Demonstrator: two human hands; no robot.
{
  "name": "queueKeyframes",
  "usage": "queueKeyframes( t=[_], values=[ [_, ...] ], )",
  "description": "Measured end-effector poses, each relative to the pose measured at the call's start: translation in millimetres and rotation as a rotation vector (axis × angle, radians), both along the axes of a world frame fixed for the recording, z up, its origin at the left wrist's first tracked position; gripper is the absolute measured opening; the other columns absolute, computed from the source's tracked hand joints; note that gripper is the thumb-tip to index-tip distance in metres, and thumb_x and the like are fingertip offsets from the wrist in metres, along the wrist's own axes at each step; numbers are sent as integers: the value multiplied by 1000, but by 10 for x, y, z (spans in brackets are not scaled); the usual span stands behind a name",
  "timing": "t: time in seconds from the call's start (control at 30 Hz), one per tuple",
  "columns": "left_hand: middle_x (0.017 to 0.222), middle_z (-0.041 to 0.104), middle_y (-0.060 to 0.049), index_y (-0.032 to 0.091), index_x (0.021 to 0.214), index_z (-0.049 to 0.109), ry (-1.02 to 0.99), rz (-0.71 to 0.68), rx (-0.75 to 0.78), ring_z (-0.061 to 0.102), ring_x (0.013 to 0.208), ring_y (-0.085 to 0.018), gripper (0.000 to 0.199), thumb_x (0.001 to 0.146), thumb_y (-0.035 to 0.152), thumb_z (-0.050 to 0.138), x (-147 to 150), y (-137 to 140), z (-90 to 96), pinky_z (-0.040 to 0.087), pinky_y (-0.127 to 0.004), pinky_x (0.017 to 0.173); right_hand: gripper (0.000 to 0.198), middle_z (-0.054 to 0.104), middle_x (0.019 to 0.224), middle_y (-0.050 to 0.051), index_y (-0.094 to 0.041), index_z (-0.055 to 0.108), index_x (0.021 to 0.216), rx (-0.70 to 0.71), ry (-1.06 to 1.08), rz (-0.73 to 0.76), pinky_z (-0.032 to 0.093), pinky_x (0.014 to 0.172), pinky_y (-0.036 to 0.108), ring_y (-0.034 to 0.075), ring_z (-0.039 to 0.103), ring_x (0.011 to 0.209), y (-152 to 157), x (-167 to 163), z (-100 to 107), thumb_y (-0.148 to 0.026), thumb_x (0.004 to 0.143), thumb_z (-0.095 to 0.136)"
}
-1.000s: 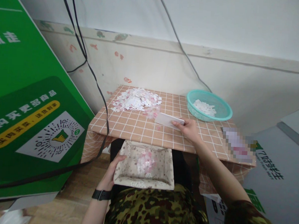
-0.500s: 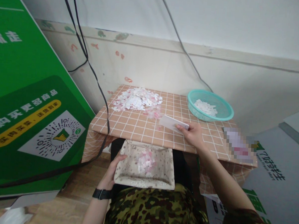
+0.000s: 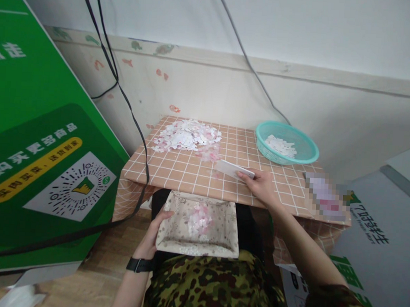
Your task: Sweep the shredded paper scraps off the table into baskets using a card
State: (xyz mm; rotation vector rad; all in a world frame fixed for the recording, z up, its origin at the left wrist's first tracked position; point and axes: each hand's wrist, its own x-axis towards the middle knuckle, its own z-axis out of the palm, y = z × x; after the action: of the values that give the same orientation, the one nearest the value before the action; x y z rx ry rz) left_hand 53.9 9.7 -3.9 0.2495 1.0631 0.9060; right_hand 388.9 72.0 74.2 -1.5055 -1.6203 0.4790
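Note:
My left hand grips the left wall of a shallow, floral fabric tray, thumb over the rim. The tray sits at my lap, below the table's front edge. Inside it lies a small heap of pink and white scraps. My right hand is closed on the right end of a flat white rectangular card, held low over the table. Beyond the card's left end are loose pinkish scraps, beside a large pile of white paper-like pieces at the table's back left.
A turquoise mesh basket with white pieces stands at the back right of the checked table. A blurred-out flat item lies at the right edge. Black cables hang at left before a green sign.
The white card in my right hand has shifted very slightly left, its upper face showing a little narrower. My left hand and the tray hold their place; the whole view has moved a touch.

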Motion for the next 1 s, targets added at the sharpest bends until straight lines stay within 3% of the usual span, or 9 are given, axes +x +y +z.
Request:
queueKeyframes(
  t=[0.2, 0.4, 0.53, 0.67, 1.0],
  values=[
    [96, 75, -13, 10, 123, 59, 2, 6, 1, 70, 92, -31, 53, 72, 22, 66, -5, 5, -21, 55, -41, 79, 39, 64, 61, 3, -15, 72, 73, 16, -42, -51, 37, 49, 27, 16, 53, 53, -42, 5, 5, -51, 80, 60],
    [98, 75, -13, 12, 125, 58, 6, 18, -3, 70, 90, -32, 56, 71, 21, 66, 13, 7, 2, 55, -43, 78, 38, 69, 66, 4, -17, 75, 85, 10, -73, -33, 42, 52, 28, 18, 59, 57, -47, -62, 3, -51, 82, 58],
    [97, 75, -13, 12, 124, 59, 12, 14, -3, 70, 89, -32, 54, 71, 22, 66, 19, 5, 22, 55, -43, 79, 33, 74, 82, 5, -21, 76, 91, -3, -28, 68, 47, 59, 30, 21, 65, 68, -50, -148, 34, -48, 82, 59],
    [97, 75, -12, 12, 123, 59, 18, 2, 18, 71, 86, -31, 53, 72, 23, 66, 6, 2, 1, 55, -42, 78, 34, 73, 76, 5, -19, 76, 88, 7, -68, 24, 45, 55, 30, 21, 64, 64, -81, -156, 54, -49, 82, 59],
    [97, 76, -11, 14, 121, 61, -15, -7, 40, 70, 92, -31, 51, 72, 26, 67, -22, 3, -64, 55, -41, 79, 22, 75, 89, 5, -25, 76, 92, 64, -106, 145, 53, 67, 33, 24, 70, 77, -380, -105, 4, -38, 84, 60]
  ],
)
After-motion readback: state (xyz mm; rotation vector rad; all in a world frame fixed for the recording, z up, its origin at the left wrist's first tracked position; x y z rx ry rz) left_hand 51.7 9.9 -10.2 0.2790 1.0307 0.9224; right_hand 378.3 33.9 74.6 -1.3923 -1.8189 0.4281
